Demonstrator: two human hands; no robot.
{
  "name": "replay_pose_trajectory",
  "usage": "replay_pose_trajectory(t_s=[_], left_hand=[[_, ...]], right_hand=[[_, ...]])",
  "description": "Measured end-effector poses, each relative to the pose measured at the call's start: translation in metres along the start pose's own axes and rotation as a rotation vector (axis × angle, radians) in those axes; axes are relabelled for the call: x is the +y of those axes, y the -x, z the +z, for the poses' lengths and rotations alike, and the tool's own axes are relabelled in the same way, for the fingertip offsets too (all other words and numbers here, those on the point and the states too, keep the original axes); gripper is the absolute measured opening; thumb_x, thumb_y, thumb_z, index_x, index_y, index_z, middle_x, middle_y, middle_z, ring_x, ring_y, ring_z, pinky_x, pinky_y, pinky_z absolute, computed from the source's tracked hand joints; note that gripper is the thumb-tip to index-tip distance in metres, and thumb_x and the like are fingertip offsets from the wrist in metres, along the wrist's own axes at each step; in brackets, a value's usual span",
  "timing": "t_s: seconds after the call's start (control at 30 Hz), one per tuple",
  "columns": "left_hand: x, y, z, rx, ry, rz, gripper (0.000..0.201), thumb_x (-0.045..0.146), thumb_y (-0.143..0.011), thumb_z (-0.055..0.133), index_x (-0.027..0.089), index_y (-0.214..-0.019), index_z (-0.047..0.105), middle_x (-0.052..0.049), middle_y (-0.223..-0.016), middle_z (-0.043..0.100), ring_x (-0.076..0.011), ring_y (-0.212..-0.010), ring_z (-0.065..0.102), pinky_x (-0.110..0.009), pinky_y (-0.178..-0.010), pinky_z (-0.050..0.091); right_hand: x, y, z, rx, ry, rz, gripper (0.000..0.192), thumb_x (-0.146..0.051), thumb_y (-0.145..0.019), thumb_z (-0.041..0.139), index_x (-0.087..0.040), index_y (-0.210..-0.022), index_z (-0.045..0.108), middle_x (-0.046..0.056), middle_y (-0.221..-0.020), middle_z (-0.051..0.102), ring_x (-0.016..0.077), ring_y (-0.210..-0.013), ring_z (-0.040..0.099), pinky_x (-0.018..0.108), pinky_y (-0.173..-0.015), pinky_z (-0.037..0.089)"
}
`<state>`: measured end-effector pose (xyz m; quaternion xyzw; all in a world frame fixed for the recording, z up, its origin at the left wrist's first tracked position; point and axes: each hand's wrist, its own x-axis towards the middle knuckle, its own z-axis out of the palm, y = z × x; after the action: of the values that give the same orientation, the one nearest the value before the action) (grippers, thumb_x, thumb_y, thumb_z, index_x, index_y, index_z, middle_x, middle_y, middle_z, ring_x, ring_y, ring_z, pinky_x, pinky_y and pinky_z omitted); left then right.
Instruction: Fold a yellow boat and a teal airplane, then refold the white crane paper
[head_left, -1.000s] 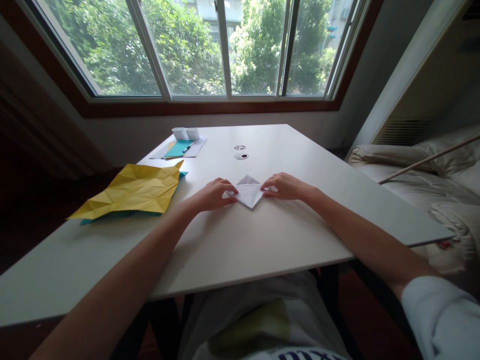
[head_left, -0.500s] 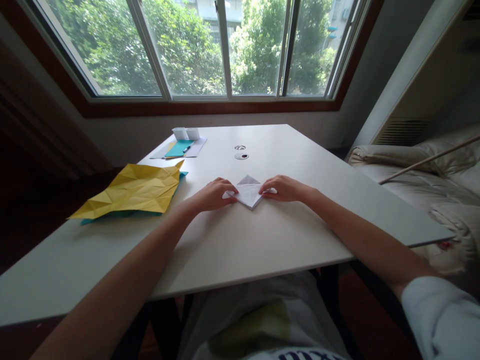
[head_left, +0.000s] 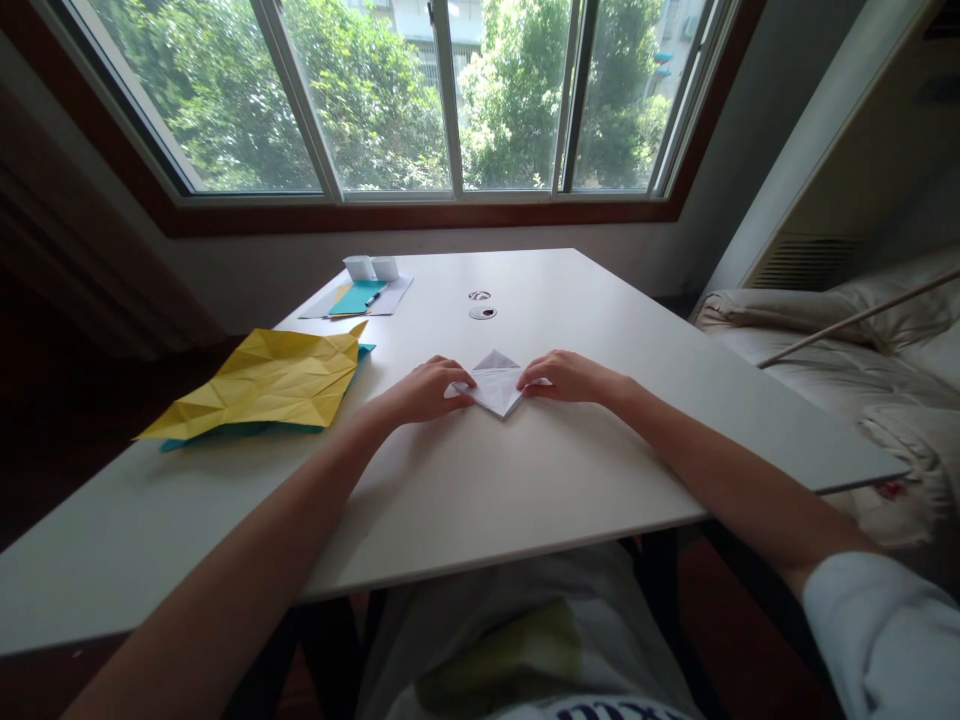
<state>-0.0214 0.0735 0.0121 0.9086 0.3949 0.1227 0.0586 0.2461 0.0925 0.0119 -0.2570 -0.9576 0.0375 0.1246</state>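
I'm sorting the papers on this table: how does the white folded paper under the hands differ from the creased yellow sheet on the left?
The small white folded paper is a compact kite-like shape; the large creased yellow paper sheet lies spread out. The left hand and right hand press the white paper's side corners; nothing touches the yellow sheet. The white paper rests on the white table; the yellow sheet overlaps teal paper. Both show fold creases.

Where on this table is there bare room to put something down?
Bare: the near strip of the table between the forearms, and the right side beyond the right hand. Crowded: left, with the yellow paper; centre, where both hands press the white paper.
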Motion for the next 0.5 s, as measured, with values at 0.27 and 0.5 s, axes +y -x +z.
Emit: replay_pose_trajectory(t_s=[0.27, 0.5], left_hand=[[-0.0008, 0.0003, 0.0007, -0.001, -0.005, 0.003, 0.03, 0.04, -0.079, 0.054, 0.022, -0.1, 0.066, -0.008, -0.102, 0.063, -0.0254, -0.103, 0.052, -0.037, -0.087, 0.042], [-0.0019, 0.0002, 0.002, -0.003, 0.004, -0.007, 0.031, 0.041, -0.079, 0.054, 0.022, -0.1, 0.066, -0.008, -0.103, 0.063, -0.026, -0.104, 0.051, -0.038, -0.087, 0.042]], right_hand=[[-0.0008, -0.0012, 0.0014, -0.01, 0.044, -0.023, 0.021, -0.024, -0.086, 0.049, -0.021, -0.094, 0.068, 0.005, -0.092, 0.07, 0.0156, -0.076, 0.064, 0.025, -0.069, 0.041], [-0.0048, -0.0028, 0.0023, 0.02, 0.129, -0.01, 0.024, -0.022, -0.09, 0.041, -0.018, -0.089, 0.065, 0.006, -0.087, 0.069, 0.016, -0.075, 0.062, 0.027, -0.073, 0.039]])
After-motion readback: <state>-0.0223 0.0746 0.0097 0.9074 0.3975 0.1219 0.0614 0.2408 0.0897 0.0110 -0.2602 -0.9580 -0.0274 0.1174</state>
